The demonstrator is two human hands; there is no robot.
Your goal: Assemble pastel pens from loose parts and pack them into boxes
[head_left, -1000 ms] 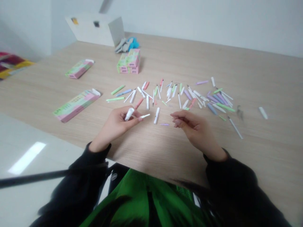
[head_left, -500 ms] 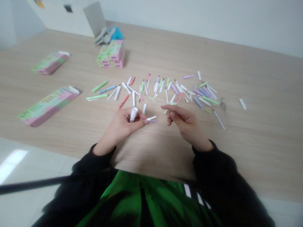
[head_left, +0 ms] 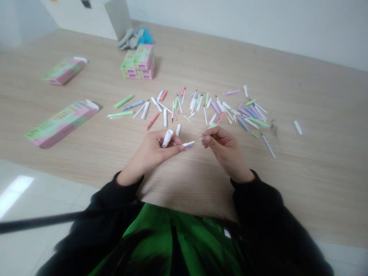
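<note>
My left hand [head_left: 152, 151] is closed on white pen parts: a white barrel [head_left: 167, 138] sticks up from the fist, and a thin white refill [head_left: 188, 143] is pinched between thumb and forefinger, pointing right. My right hand [head_left: 222, 147] is a short gap to the right, fingers curled into a pinch near the refill's tip; I cannot make out what it holds. Just beyond both hands lies a scatter of pen parts [head_left: 207, 107] in white, green, pink, purple and blue. A white barrel [head_left: 178, 130] lies just past my left hand.
A long pink-and-green box [head_left: 61, 122] lies at the left, another [head_left: 64, 70] farther back, and a stack of such boxes [head_left: 138, 61] behind the scatter. A white case [head_left: 94, 15] and grey-blue cloth [head_left: 135, 36] sit at the back. A lone white cap [head_left: 298, 127] lies right.
My right hand has moved left toward the left hand and its fingers have pinched closer. The left hand keeps hold of the white parts. The view has shifted slightly.
</note>
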